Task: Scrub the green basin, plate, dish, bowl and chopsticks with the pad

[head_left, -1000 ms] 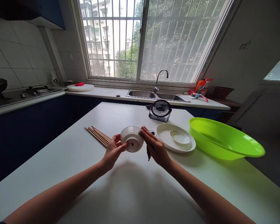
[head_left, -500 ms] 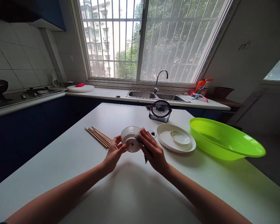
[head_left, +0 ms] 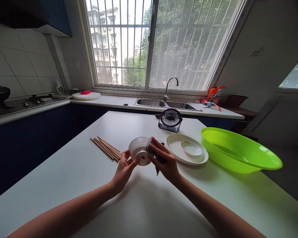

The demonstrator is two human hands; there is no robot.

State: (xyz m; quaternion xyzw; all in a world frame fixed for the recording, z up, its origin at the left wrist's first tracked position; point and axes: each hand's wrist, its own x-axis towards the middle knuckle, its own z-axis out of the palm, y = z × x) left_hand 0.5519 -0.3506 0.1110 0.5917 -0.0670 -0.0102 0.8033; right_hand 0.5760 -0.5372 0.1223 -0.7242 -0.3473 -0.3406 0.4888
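A white ribbed bowl (head_left: pixel 138 149) is held tipped on its side above the white table (head_left: pixel 72 172), its base with a small dark mark facing me. My left hand (head_left: pixel 123 170) grips it from the lower left. My right hand (head_left: pixel 165 161) presses a dark grey scouring cloth (head_left: pixel 150 146) against the bowl's right side, with a corner of the cloth hanging below the fingers. Several wooden chopsticks (head_left: pixel 106 148) lie in a bundle just left of the bowl.
A white plate (head_left: pixel 176 152) with a small saucer (head_left: pixel 191 148) in it lies right of my hands, then a lime-green basin (head_left: pixel 238 155). A small black desk fan (head_left: pixel 170 119) stands behind. The sink (head_left: pixel 164 103) and tap run under the window; a stove (head_left: pixel 37 98) is at left.
My right hand has slid the cloth from the bowl's top edge down round its right side. The bowl has turned slightly in my left hand. The view has shifted a little.
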